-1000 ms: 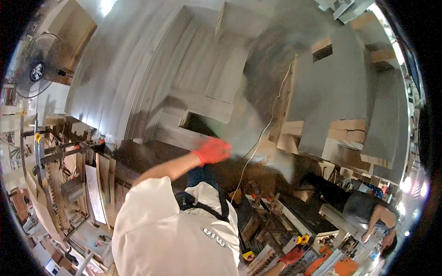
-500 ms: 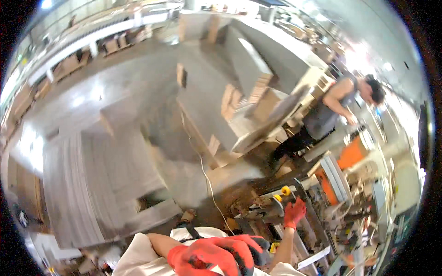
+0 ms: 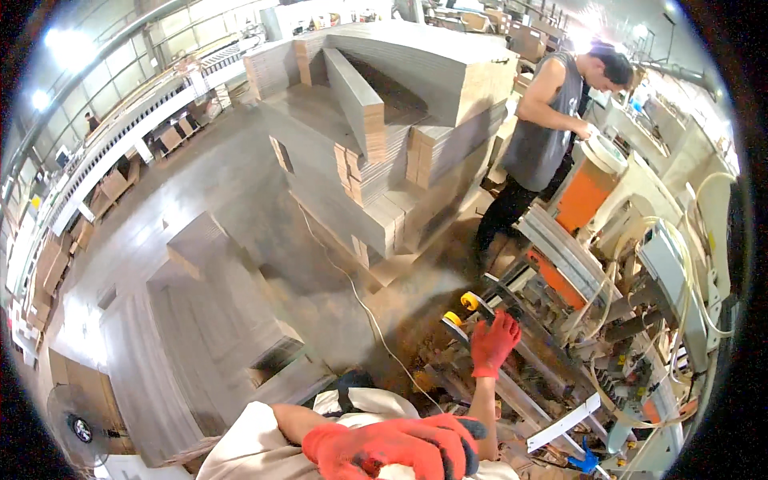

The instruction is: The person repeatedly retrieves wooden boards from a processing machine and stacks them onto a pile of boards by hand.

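Observation:
My left hand (image 3: 392,446), in a red glove with dark fingertips, is low in front of my body over my light-coloured clothes. Its fingers stretch to the right, loosely bent and a little apart, with nothing visible in them. My right hand (image 3: 494,346), also red-gloved, reaches forward onto a metal machine frame (image 3: 520,400). Its fingers close over a dark part there, which the glove mostly hides. Just beyond and left of that hand are two yellow wheels (image 3: 469,301) on the frame.
Grey board stacks (image 3: 432,76) stand on a pallet ahead, with another stack (image 3: 200,344) at left. A white cable (image 3: 356,292) crosses the floor. A co-worker (image 3: 544,120) bends over orange machinery (image 3: 588,192) at right. A fan (image 3: 80,428) is at lower left.
The view has shifted, and the board stacks and co-worker now appear further left. My right hand appears slightly higher and further left, still at the machine frame. My left hand stays low.

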Demonstrator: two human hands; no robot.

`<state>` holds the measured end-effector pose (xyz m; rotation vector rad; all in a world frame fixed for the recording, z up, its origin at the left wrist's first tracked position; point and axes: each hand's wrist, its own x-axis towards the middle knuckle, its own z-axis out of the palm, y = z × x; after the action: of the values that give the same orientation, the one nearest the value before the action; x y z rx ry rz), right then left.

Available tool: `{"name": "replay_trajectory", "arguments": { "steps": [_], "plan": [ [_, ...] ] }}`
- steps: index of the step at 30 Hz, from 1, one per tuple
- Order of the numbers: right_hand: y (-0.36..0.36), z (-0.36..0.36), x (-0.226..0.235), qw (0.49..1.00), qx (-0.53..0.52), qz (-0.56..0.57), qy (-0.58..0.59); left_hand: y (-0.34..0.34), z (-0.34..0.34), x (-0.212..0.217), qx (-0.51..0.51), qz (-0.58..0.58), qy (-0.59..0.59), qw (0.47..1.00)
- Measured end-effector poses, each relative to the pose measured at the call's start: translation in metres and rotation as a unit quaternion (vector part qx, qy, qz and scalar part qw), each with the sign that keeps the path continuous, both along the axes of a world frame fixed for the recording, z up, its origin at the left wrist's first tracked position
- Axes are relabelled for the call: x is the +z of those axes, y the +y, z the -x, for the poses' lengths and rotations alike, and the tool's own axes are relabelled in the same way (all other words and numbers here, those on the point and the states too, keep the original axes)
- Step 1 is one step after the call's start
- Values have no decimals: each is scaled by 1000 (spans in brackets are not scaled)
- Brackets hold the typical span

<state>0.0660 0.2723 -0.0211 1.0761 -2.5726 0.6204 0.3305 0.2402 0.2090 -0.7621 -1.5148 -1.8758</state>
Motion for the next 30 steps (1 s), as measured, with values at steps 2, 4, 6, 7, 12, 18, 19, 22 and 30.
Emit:
{"name": "replay_trajectory", "arguments": {
  "steps": [2,4,6,7,12,18,19,22,30],
  "plan": [
    [5,2,-12,1000,-8,6,21,-1,13,15,-25,-4,-28,999],
    [6,2,-15,999,-13,18,24,4,23,-4,-57,-21,2,998],
    [8,-3,-4,1000,-11,10,8,-1,20,2,-87,-43,-6,995],
    [8,-5,1,1000,-5,-1,-12,-6,22,1,-89,-43,-4,995],
    [12,-3,-11,1000,-18,-8,-6,-65,38,5,-40,-9,42,998],
    [6,-5,3,999,10,-32,10,-128,36,51,140,39,116,983],
    [5,-5,6,999,0,-40,5,-139,43,56,112,89,181,973],
    [-11,-3,19,998,-32,-53,-24,-155,52,66,56,69,226,970],
    [9,-1,-5,995,-60,-78,8,-202,61,81,156,-2,134,979]
  ]
}}
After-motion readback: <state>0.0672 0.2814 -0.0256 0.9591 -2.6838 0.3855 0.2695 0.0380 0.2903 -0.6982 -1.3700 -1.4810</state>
